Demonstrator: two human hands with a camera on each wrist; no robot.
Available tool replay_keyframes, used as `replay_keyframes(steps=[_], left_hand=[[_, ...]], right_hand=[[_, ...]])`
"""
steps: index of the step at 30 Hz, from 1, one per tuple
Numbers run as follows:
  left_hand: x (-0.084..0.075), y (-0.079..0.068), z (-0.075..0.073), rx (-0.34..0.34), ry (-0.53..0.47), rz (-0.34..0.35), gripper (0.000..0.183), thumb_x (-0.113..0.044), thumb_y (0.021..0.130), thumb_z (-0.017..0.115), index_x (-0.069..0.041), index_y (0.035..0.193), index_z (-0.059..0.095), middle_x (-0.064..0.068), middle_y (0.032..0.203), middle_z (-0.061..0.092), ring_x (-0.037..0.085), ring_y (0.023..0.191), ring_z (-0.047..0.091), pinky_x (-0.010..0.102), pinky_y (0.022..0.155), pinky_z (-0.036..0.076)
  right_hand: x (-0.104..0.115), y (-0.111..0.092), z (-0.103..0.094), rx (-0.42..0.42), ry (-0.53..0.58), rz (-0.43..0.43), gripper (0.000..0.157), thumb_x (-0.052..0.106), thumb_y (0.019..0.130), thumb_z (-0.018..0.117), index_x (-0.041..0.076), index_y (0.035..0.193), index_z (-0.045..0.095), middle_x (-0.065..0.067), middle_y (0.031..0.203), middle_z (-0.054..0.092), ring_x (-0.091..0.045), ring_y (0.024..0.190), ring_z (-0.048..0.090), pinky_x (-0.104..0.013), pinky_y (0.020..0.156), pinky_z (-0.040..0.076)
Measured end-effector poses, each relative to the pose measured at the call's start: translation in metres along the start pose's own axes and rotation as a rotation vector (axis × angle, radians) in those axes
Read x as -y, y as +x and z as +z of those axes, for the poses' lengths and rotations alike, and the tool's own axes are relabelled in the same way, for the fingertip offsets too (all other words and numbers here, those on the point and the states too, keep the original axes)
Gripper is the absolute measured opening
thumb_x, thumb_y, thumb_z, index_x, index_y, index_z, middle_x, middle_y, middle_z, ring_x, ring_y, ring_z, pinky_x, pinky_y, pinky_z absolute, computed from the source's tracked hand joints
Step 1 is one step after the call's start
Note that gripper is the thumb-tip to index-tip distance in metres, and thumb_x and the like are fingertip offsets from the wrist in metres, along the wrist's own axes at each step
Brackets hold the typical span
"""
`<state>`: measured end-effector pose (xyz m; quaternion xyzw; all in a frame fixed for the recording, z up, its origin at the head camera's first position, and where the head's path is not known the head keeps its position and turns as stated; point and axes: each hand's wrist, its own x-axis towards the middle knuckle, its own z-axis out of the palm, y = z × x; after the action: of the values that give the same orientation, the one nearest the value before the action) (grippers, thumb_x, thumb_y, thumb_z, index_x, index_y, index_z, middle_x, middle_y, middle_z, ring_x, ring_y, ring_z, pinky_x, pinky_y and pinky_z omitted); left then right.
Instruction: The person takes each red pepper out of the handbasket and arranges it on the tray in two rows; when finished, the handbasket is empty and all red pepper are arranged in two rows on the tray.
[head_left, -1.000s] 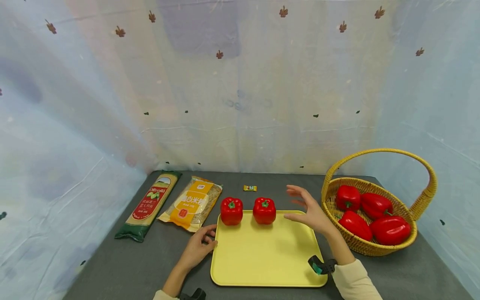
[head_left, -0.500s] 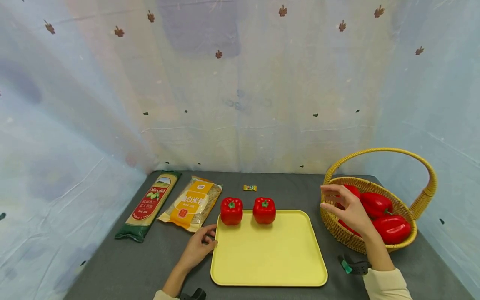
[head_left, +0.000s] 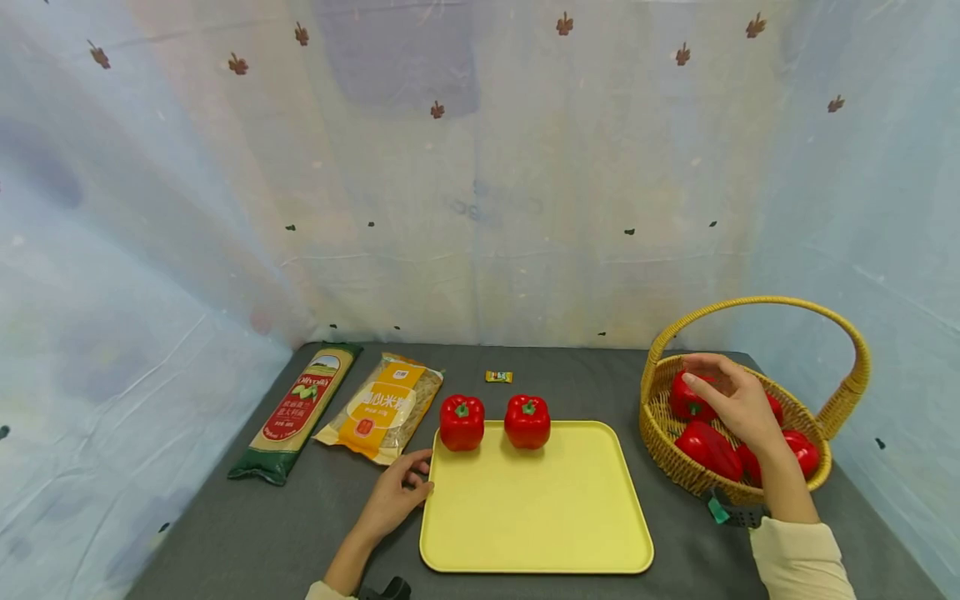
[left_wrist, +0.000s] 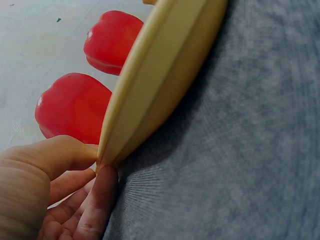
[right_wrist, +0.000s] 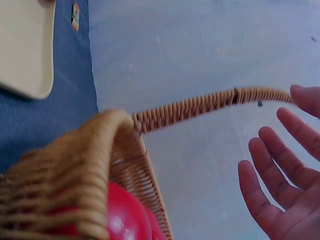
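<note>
My left hand pinches the left edge of a yellow tray; the left wrist view has the thumb and fingers meeting at the rim. Two red bell peppers with green stems stand side by side at the tray's far left. Over the wicker basket at the right, my right hand has its fingers spread and holds nothing. Several red bell peppers lie in the basket, some partly hidden by that hand and forearm. In the right wrist view the straight fingers appear beside the basket handle.
Left of the tray lie a clear and orange bag of noodles and a long green and beige pasta packet. A small yellow wrapped sweet sits behind the tray. The basket's tall handle arches above its opening.
My right hand has moved rightward from above the tray's right side to over the basket. The left hand stays at the tray's edge, and the two peppers on the tray have not moved.
</note>
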<state>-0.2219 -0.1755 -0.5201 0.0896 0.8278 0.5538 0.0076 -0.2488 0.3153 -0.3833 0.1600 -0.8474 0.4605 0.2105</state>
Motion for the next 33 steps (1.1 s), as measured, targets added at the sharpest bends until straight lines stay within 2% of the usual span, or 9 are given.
replay_keyframes(steps=[5,10,17,20,26,29,33], left_hand=[[0.0,0.0,0.0,0.004,-0.009,-0.004,0.047,-0.005,0.082,0.068,-0.002,0.126,0.053,0.012,0.1,0.054,0.013,0.069,0.054,0.027,0.054,0.051],[-0.001,0.0,0.0,0.003,-0.015,0.0,0.047,-0.005,0.082,0.068,-0.002,0.126,0.053,0.012,0.1,0.054,0.013,0.069,0.054,0.027,0.054,0.051],[-0.003,-0.001,0.0,0.005,-0.022,-0.011,0.047,-0.005,0.082,0.068,-0.002,0.127,0.053,0.012,0.101,0.053,0.013,0.069,0.054,0.027,0.054,0.051],[-0.003,-0.001,0.0,0.006,-0.019,-0.011,0.047,-0.005,0.082,0.068,-0.002,0.127,0.053,0.012,0.101,0.053,0.013,0.069,0.054,0.027,0.054,0.051],[-0.002,-0.001,0.0,0.003,-0.016,-0.01,0.047,-0.005,0.082,0.068,-0.002,0.126,0.053,0.012,0.1,0.053,0.013,0.071,0.054,0.027,0.054,0.051],[-0.003,-0.001,0.0,0.001,-0.021,-0.013,0.047,-0.005,0.082,0.068,-0.002,0.127,0.053,0.012,0.1,0.053,0.013,0.07,0.054,0.028,0.055,0.052],[-0.003,-0.001,0.0,0.001,-0.026,-0.01,0.048,-0.005,0.082,0.068,-0.002,0.127,0.053,0.012,0.101,0.053,0.013,0.07,0.054,0.028,0.055,0.052]], right_hand=[[-0.01,0.007,-0.009,0.021,-0.025,0.066,0.036,0.014,0.093,0.058,0.0,0.125,0.053,0.01,0.114,0.056,0.004,0.098,0.052,-0.008,0.077,0.042],[-0.015,0.017,-0.017,0.056,-0.045,0.096,0.041,0.022,0.094,0.057,0.003,0.129,0.05,0.019,0.113,0.053,0.007,0.098,0.051,-0.008,0.077,0.041],[-0.026,0.025,-0.022,0.076,-0.09,0.133,0.042,0.027,0.094,0.056,0.008,0.131,0.05,0.017,0.111,0.053,0.009,0.097,0.048,-0.013,0.076,0.041],[-0.032,0.026,-0.022,0.078,-0.082,0.139,0.039,0.026,0.093,0.057,0.011,0.129,0.052,0.022,0.108,0.052,0.008,0.096,0.049,-0.013,0.075,0.042],[-0.045,0.029,-0.022,0.101,-0.078,0.179,0.043,0.029,0.092,0.059,0.01,0.129,0.051,0.023,0.109,0.051,0.009,0.096,0.049,-0.012,0.076,0.041],[-0.052,0.029,-0.022,0.121,-0.096,0.212,0.047,0.033,0.092,0.058,0.009,0.132,0.048,0.018,0.112,0.049,0.01,0.096,0.046,-0.019,0.081,0.041],[-0.059,0.028,-0.022,0.136,-0.11,0.248,0.054,0.037,0.092,0.057,0.007,0.135,0.045,-0.006,0.123,0.052,0.009,0.098,0.043,-0.042,0.089,0.041]])
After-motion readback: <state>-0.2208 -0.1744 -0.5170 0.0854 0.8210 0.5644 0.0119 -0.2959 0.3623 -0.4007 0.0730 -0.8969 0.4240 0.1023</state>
